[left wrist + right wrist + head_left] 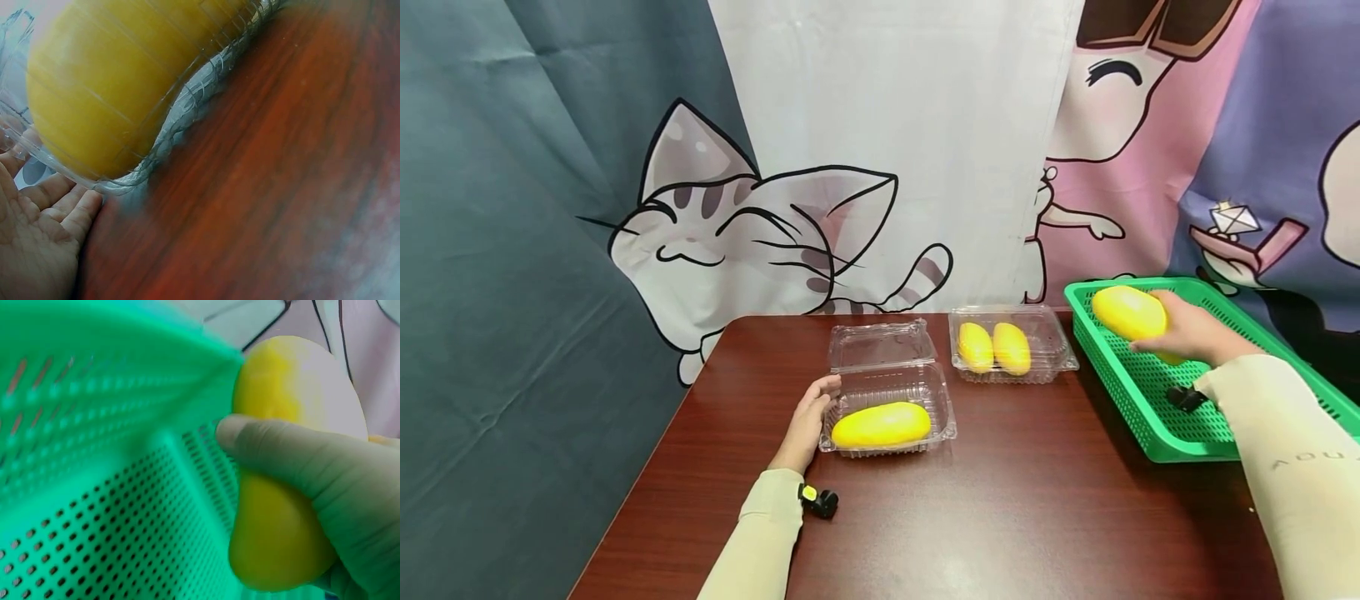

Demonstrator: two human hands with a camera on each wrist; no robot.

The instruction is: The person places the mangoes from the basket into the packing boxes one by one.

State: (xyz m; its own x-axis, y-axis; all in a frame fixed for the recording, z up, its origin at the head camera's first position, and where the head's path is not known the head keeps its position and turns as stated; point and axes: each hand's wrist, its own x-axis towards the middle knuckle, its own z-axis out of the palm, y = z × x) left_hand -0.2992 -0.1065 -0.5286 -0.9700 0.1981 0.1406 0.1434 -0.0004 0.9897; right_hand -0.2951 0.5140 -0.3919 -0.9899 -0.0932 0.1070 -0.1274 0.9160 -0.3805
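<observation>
My right hand (1191, 329) holds a yellow mango (1127, 312) above the green basket (1120, 392). In the right wrist view the thumb (275, 447) lies across this mango (281, 531), and most of the other fingers are hidden behind it. My left hand (808, 417) touches the left side of an opened clear plastic clamshell box (946, 408), its fingers fairly straight. One mango (882, 425) lies crosswise in the near part of that box, its lid (880, 343) folded back. The left wrist view shows fingertips (87, 203) against the plastic beside the mango (125, 81).
A second clear box (1048, 354), lid down, stands at the table's back edge with two mangoes (994, 348) in its left part. The basket occupies the right side of the brown table (1000, 517). A printed cloth (985, 125) hangs behind.
</observation>
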